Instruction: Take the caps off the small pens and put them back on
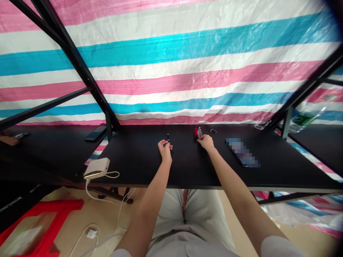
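My left hand (pixel 165 150) is over the middle of the black table, its fingers curled together. What it holds, if anything, is too small to make out. Just beyond its fingertips a small black cylinder (pixel 168 136) stands on the tabletop. To the right, my right hand (pixel 207 141) reaches a tight group of small items, with thumb and fingertips closed at its near end. The group has a red part (pixel 195 133) on the left and a row of whitish, shiny pieces (pixel 199 132) on the right. Its near end is partly hidden by my fingers.
Some tiny shiny pieces (pixel 213 131) lie beyond my right hand. A phone-shaped object (pixel 242 152), blurred out, lies to the right. A white power bank (pixel 97 168) with cables sits at the left edge. Black metal frame bars (pixel 92 84) rise before a striped sheet (pixel 187 50).
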